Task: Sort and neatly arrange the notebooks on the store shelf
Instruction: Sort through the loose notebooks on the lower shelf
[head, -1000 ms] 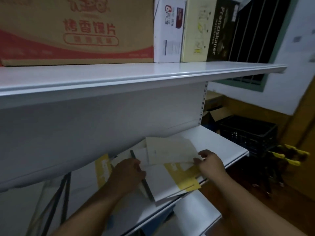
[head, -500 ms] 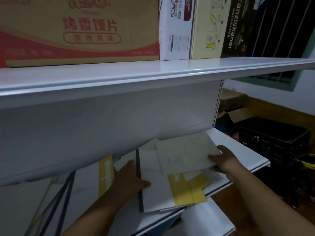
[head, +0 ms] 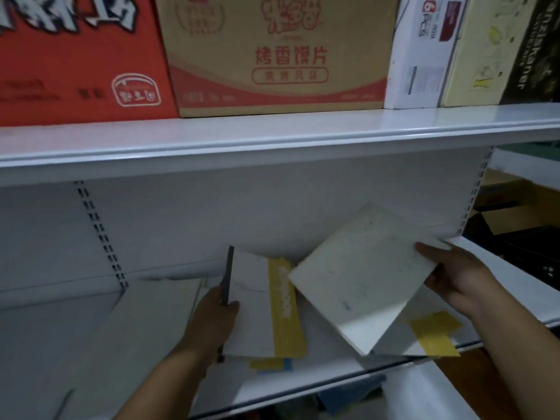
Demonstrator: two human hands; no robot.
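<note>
My right hand (head: 457, 278) grips a cream notebook (head: 360, 274) by its right edge and holds it tilted above the white shelf (head: 515, 277). Beneath it lies a white notebook with yellow patches (head: 433, 334). My left hand (head: 212, 319) holds the dark spine of a white notebook with a yellow band (head: 260, 304), which rests on another notebook whose yellow and blue corner (head: 272, 363) peeks out below. A pale grey notebook (head: 151, 316) lies flat to the left of my left hand.
The upper shelf (head: 272, 137) overhangs the work area and carries a red carton (head: 75, 56), a brown carton (head: 278, 50), a white box (head: 424, 50) and more boxes. Dark crates (head: 521, 247) stand past the shelf's right end.
My right hand has lifted the cream notebook up and to the right, off the pile, and tilted it. My left hand has stayed on the yellow-banded notebook. The camera view has swung left.
</note>
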